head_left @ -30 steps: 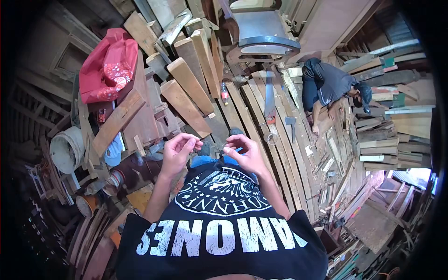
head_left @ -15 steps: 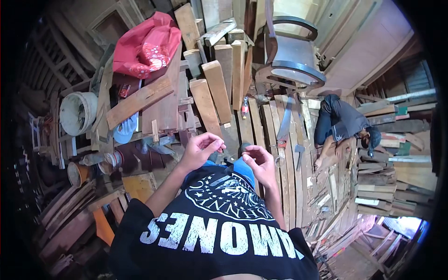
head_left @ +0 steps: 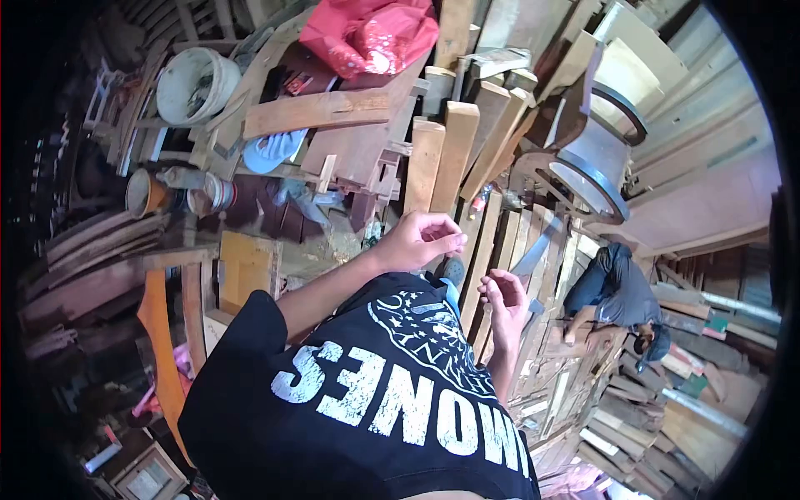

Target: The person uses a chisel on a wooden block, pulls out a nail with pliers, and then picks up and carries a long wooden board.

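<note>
My left hand (head_left: 421,239) is held above my lap with its fingers curled and the thumb pressed against the fingertips. Whatever it may pinch is too small to make out. Lower and to the right, my right hand (head_left: 504,298) has bent fingers, the thumb close to the fingertips; anything in it cannot be made out either. The two hands are a short gap apart. Beyond them lie long wooden planks (head_left: 481,279) and a hand saw (head_left: 537,247). My black printed shirt (head_left: 400,375) fills the lower middle.
Upright wooden beams (head_left: 456,154) stand ahead, beside a wooden armchair (head_left: 596,154). A co-worker (head_left: 621,292) crouches at the right near stacked boards (head_left: 642,408). On the left are a white bucket (head_left: 196,87), a blue cap (head_left: 273,150) and a red bag (head_left: 371,37).
My view has turned, so the surroundings appear rotated and the left side shows more. In the frame, both hands have shifted right, the left one slightly higher and the right one lower.
</note>
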A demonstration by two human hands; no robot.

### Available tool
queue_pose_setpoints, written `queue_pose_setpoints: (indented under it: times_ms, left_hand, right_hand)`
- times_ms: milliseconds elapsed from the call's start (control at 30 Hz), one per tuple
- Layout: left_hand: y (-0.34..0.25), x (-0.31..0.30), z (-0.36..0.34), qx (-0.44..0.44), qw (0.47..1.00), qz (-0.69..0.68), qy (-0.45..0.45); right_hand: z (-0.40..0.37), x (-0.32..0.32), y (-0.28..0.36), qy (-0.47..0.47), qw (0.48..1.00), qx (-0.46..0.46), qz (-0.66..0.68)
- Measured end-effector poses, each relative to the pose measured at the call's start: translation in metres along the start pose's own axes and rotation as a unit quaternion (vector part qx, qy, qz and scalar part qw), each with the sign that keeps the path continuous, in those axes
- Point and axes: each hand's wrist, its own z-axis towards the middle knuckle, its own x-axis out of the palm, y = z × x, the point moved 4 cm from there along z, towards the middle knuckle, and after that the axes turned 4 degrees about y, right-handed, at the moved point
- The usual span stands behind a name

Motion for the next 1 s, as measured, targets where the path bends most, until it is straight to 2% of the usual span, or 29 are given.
queue_pose_setpoints:
  times_ms: [100,267,667,767,1000]
  left_hand:
    - [-0.003,-0.007,-0.006,0.013,0.999,-0.008,-0.039]
    - [-0.002,-0.017,-0.015,0.02,0.998,-0.025,-0.05]
    - [0.002,-0.027,-0.032,0.042,0.995,-0.034,-0.079]
    - [-0.005,-0.026,-0.038,0.045,0.995,-0.031,-0.079]
    - [0.004,-0.033,-0.05,0.044,0.996,-0.036,-0.07]
  right_hand:
    - [0.006,0.004,0.004,0.02,1.0,-0.009,0.001]
    - [0.015,0.009,0.003,0.045,0.998,-0.034,-0.02]
    - [0.013,0.032,0.002,0.053,0.998,-0.013,-0.034]
    - [0.013,0.034,0.003,0.047,0.999,-0.018,-0.002]
    - [0.001,0.028,0.003,-0.001,0.998,0.004,-0.064]
